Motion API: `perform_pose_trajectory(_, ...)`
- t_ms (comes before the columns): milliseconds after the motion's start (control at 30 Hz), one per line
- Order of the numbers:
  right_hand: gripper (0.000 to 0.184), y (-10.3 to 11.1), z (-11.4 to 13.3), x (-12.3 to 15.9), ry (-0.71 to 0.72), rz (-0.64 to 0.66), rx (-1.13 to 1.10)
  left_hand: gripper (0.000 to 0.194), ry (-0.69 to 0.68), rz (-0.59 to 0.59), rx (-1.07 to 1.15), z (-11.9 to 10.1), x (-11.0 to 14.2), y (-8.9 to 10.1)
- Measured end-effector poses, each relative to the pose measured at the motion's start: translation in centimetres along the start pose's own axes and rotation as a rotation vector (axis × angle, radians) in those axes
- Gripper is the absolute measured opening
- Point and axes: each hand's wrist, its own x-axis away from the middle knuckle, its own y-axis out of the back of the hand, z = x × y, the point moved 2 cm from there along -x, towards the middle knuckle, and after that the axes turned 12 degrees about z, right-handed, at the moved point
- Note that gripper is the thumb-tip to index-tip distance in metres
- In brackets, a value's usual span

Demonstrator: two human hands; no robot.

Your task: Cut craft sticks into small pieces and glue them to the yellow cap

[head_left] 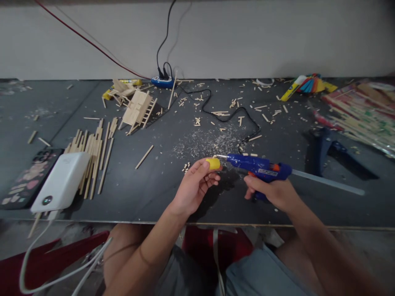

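My left hand pinches a small yellow cap-like cylinder between thumb and fingers, above the front of the dark table. To its right, my right hand is wrapped round the handle of a blue glue gun. A clear glue stick juts from the gun's rear. The metal nozzle points left, close to the top of the yellow piece; whether they touch I cannot tell. Pale crumbs lie just left of my left hand.
A wooden stick model stands at the back left, near a blue power socket. Sticks, a white power bank and a phone lie left. At right are a dark blue tool and packaged sticks.
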Motion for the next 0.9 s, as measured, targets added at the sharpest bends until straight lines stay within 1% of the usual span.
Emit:
perform_pose_trajectory(233,0.035,0.01,0.07,0.01,-0.016,-0.02,0.049,0.028,-0.008,0.008,0.006,0.04,-0.03,-0.03)
perform_pose_trajectory(467,0.034,0.09,0.19,0.04,-0.007,0.007,0.015,0.026,-0.006,0.006,0.003,0.07,-0.07,-0.07)
perform_pose_trajectory(667,0.035,0.0,0.26,0.25,0.011,-0.033,0.039,0.025,-0.014,0.004,0.002,0.13,-0.1,0.0)
perform_pose_trajectory(900,0.036,0.18,0.28,0.19,-0.023,-0.016,0.066,0.026,-0.004,-0.001,-0.002,0.02,-0.06,-0.05)
